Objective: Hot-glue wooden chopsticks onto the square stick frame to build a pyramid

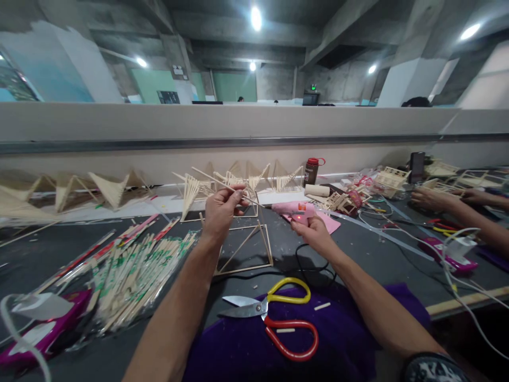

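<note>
My left hand (220, 209) is raised above the dark table (358, 249) and pinches a thin wooden stick (226, 185) that slants up to the left. My right hand (314, 229) grips a pink hot glue gun (299, 211) with a lit red tip pointing toward the stick; its black cord (306, 265) trails back toward me. Below the hands lies a pyramid frame of wooden sticks (248, 249). Finished fan-shaped stick structures (238, 183) stand behind it along the wall.
Packets of wrapped chopsticks (135, 270) lie at left beside a magenta package (43, 329). Scissors with yellow and red handles (274, 313) rest on purple cloth (246, 350) near me. A brown bottle (311, 171) stands at the back. Another person's hands (449, 201) work at right among cables.
</note>
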Demonstrator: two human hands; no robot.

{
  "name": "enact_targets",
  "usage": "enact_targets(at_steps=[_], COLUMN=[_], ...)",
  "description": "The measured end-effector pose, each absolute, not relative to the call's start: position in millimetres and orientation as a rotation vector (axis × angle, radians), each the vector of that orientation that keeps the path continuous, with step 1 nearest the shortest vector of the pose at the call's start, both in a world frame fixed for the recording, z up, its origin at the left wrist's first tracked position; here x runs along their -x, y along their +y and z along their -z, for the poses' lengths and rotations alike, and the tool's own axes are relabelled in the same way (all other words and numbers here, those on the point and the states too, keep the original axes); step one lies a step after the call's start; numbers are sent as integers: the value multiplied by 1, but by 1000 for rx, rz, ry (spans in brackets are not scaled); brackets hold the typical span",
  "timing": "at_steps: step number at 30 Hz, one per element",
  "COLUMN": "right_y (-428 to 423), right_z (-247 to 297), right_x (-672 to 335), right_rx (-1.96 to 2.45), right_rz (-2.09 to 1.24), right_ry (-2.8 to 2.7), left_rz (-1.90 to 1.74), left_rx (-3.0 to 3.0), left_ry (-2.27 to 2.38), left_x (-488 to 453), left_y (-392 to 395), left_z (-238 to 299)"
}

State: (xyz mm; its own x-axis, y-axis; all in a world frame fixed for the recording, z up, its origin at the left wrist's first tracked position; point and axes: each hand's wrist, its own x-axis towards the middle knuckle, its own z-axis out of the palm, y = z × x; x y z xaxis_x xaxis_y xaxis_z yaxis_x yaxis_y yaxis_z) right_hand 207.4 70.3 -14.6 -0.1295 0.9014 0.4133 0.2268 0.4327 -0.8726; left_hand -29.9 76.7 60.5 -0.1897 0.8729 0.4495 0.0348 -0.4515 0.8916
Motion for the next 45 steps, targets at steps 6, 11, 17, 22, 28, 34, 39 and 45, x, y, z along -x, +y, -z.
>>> enact_targets(at_steps=[6,11,17,22,28,34,39,45], right_y=[73,74,77,79,80,82,83,79], right_z=[11,8,16,22,23,26,25,20], right_x=[-210,-212,-207,-207,-204,-200,-196,-192], right_rx=[1000,963,875,890,928,899,867,813], right_rz=[-709,-819,-1004,-970,-918,-972,-984,-1033], right_ry=[-1627,-1551,-1470,-1560,-1572,-1566,-1579,-1567], left_rz=[-1712,-1702,-1704,-1709,-1668,-1639,-1631,-1648], left_rx=[-1438,-1437,-1418,-1370,-1340,-1317,-1314,-1255], left_ry=[1090,1119,1101,1110,1138,1183,1211,1230], left_x=[32,34,38,40,39,42,47,49], left_y=[76,75,76,76,72,71,75,77], left_z=[-61,-62,-60,-60,-64,-65,-65,-67])
